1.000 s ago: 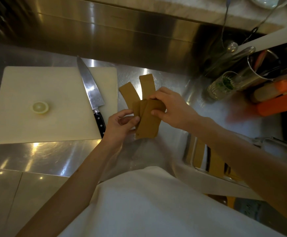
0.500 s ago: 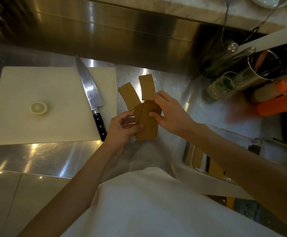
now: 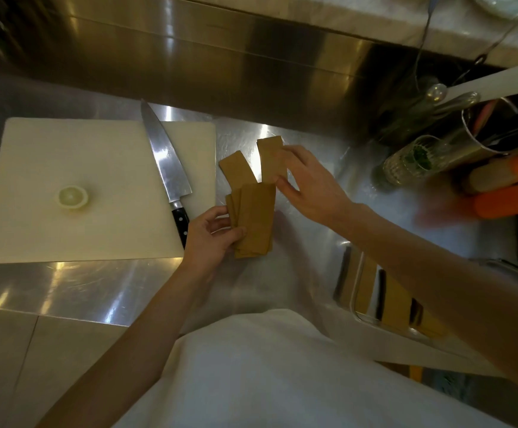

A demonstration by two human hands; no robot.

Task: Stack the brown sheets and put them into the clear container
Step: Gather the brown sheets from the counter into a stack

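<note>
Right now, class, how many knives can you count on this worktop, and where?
1. The knife lies along the right side of the white cutting board, tip pointing away, black handle near the left hand. More may be hidden in the utensil holder.

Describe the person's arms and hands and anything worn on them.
Both forearms are bare, with no sleeves in view. The left hand and right hand wear no gloves, and no rings, watch or bracelets show. A white garment, perhaps an apron, covers the torso below the arms.
</note>
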